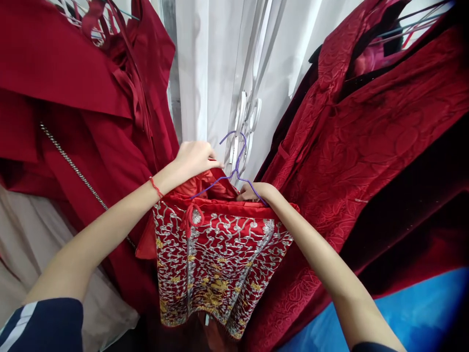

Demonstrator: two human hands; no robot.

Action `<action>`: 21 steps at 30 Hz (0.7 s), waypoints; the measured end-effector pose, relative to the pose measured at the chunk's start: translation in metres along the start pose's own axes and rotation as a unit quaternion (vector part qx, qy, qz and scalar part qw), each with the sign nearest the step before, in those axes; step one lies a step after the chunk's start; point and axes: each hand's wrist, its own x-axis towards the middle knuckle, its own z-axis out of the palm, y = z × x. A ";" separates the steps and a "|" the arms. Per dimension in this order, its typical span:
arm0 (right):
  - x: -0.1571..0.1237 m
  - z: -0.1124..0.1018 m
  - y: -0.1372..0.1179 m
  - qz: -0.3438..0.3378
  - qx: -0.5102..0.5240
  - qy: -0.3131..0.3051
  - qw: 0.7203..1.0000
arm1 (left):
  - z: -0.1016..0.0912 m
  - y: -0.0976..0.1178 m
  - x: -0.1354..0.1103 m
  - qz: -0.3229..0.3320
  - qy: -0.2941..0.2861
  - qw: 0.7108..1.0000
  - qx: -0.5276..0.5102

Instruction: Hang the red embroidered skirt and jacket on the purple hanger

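A red bodice with silver and gold embroidery hangs in front of me on a purple wire hanger. Its top edge is level, with a small red bow at the left and a shiny red lining showing behind. At the upper left, my left hand is closed on the red cloth of the bodice's back part. My right hand reaches behind the hanger's right shoulder into the top opening. Its fingers are closed at the bodice's inner edge, their tips partly hidden.
Dark red dresses hang close on the left, one with a metal chain trim. More red textured and velvet garments crowd the right. White curtains and white double doors with handles lie behind. Something bright blue shows at the lower right.
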 end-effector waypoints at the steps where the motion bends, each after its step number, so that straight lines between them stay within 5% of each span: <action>1: -0.002 0.002 0.010 -0.005 0.000 0.014 1.000 | -0.002 -0.007 0.001 -0.011 0.005 1.000 0.003; 5: -0.011 0.003 0.050 -0.007 0.016 0.078 0.997 | -0.023 -0.035 0.001 -0.028 0.031 0.999 -0.007; 8: -0.013 0.002 0.059 -0.091 0.072 0.032 0.993 | -0.039 -0.037 0.000 -0.022 0.047 0.998 -0.025; 12: -0.009 0.000 0.036 -0.210 0.152 -0.040 0.965 | -0.037 -0.020 0.008 -0.039 0.064 0.997 0.002; 21: 0.009 0.003 -0.015 -0.181 0.142 -0.028 0.973 | -0.017 -0.008 0.029 -0.074 0.098 0.992 0.007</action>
